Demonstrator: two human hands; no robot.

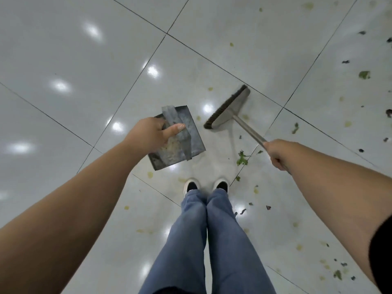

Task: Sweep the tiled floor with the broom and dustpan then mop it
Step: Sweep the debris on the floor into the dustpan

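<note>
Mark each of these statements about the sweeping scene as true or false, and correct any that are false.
1. The left hand holds the dustpan by its handle. True.
2. The right hand holds a mop. False: it grips the handle of the broom.
3. Most leaf scraps lie to the person's left. False: they are scattered mainly to the right and near the feet.
4. The dustpan already holds some dusty debris. True.
5. The person wears blue jeans. True.
</note>
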